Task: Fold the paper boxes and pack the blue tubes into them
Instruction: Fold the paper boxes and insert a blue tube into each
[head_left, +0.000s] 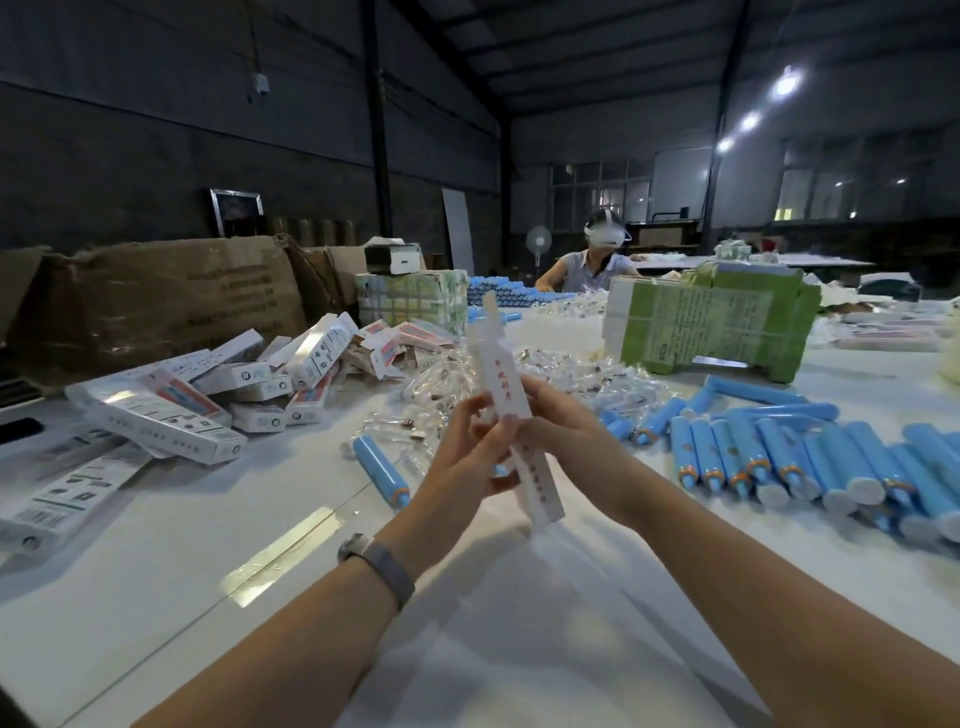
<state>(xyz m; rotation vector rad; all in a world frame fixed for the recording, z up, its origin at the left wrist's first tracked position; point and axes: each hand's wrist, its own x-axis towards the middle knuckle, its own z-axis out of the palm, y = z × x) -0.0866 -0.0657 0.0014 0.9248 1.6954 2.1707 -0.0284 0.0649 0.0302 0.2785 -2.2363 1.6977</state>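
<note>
A long white paper box (503, 374) with red print stands tilted above the white table (208, 545), its top flap open. My left hand (470, 457) grips its middle from the left with curled fingers. My right hand (561, 431) grips it from the right. One blue tube (379, 470) with an orange collar lies on the table just left of my hands. Several more blue tubes (810, 457) lie in a row to the right.
Packed and flat white boxes (171, 410) pile up at the left. Clear plastic packets (452, 384) are strewn behind my hands. A green bundle of cartons (711, 322) stands at the right rear, brown cardboard boxes (171, 296) at the left rear. A person (592, 265) sits across the table.
</note>
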